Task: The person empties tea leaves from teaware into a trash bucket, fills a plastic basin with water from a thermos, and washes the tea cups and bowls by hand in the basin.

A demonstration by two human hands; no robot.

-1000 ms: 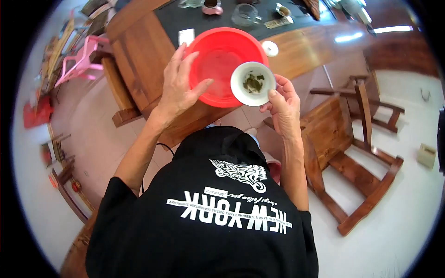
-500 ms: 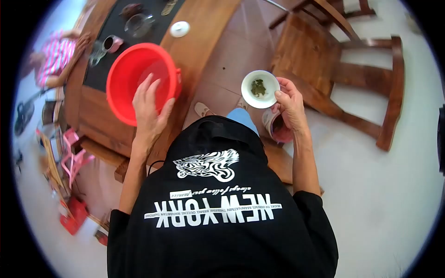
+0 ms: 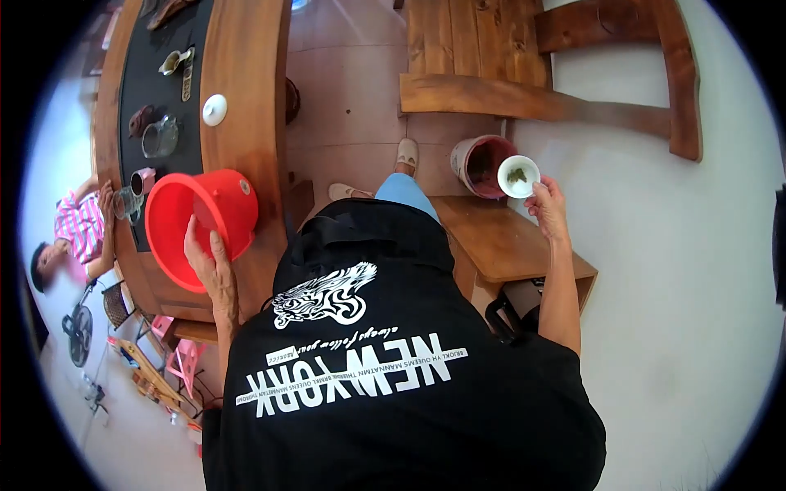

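Observation:
My right hand (image 3: 548,209) pinches the rim of a small white gaiwan cup (image 3: 528,186) with wet green tea leaves at its bottom. The cup is tilted beside the mouth of a pale bucket (image 3: 463,164) with a reddish, stained inside and dark contents. On the left, my left hand (image 3: 214,274) is at the near rim of a red plastic bucket (image 3: 237,213) on the wooden table. Its fingers reach inside and the thumb lies outside, so the rim is between them. A white lid (image 3: 214,110) with a knob rests on the table.
Along the table (image 3: 237,49) runs a dark tea tray (image 3: 151,78) with a glass pitcher (image 3: 160,137) and a pink mug (image 3: 142,181). Another person (image 3: 80,233) sits across. A wooden chair (image 3: 532,102) stands ahead, a low wooden cabinet (image 3: 508,237) at my right.
My view has turned. My right hand has brought the cup out to the right beside the pale bucket. My left hand, earlier spread over the red bucket, now has its rim between thumb and fingers.

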